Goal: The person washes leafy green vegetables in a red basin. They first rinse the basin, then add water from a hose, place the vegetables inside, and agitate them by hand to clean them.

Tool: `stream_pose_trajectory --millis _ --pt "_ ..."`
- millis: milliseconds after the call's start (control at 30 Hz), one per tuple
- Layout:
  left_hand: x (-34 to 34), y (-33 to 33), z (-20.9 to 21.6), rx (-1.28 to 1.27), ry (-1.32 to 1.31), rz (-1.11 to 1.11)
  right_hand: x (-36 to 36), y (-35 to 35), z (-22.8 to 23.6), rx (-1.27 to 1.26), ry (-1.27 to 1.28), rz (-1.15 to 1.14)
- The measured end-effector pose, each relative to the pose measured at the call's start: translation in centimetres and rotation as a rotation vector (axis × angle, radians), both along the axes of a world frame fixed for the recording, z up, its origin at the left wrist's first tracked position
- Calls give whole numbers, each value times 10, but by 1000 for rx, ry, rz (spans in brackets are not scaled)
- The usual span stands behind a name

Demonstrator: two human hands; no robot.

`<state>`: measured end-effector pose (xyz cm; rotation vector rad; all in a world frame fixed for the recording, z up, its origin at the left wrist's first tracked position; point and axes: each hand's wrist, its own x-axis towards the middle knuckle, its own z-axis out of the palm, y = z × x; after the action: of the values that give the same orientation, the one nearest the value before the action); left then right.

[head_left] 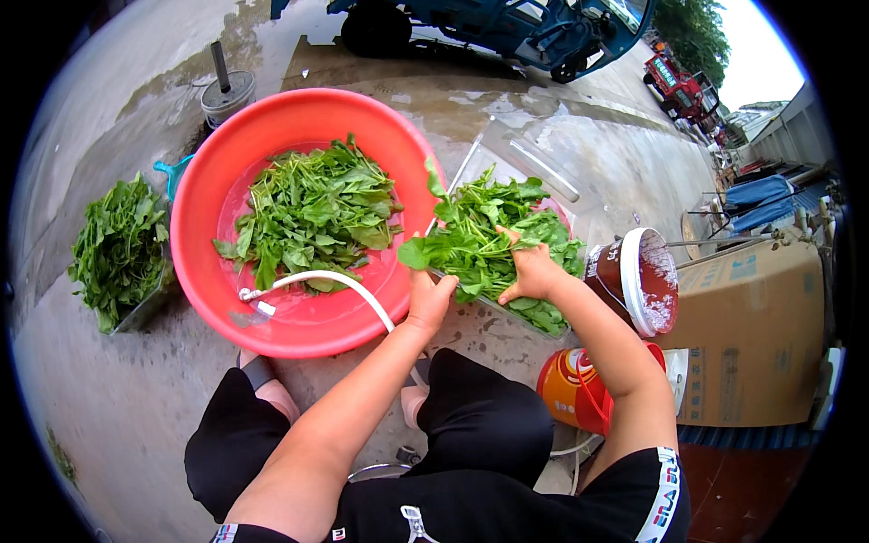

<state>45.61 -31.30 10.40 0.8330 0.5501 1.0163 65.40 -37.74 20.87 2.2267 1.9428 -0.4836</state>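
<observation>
A heap of leafy greens (507, 208) fills a clear plastic box (520, 158) just right of the big red basin. My left hand (429, 300) grips some leaves at the box's near left side; its fingertips are partly hidden beneath the leaves. Curved over the heap, my right hand (536, 270) has thumb and fingers around a bunch of stems. In the red basin (204, 231) lies another pile of greens (317, 213), with a white hose (348, 282) hooked over the rim and its nozzle inside.
More greens (119, 249) stand in a clear box at the left. A lidded bucket (231, 95) is behind the basin. Right of me are a brown-and-white bucket (644, 281), a red-orange bucket (575, 389) and a large cardboard box (751, 335). A blue vehicle (507, 32) stands beyond.
</observation>
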Motion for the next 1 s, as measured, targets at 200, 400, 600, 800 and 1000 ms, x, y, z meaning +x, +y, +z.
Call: stream_pose_trajectory --millis 200,400,600,800,1000 --pt "3 5 -31 198 207 65 -6 13 -16 25 -139 -36" --pt "-2 4 -13 177 260 152 14 34 -3 111 -16 -290" --pt "-6 3 5 141 247 94 73 54 12 403 310 -418" --pt "-2 3 -1 183 341 108 91 68 -18 213 231 -509" --pt "-7 4 3 219 448 110 72 39 28 451 375 -456"
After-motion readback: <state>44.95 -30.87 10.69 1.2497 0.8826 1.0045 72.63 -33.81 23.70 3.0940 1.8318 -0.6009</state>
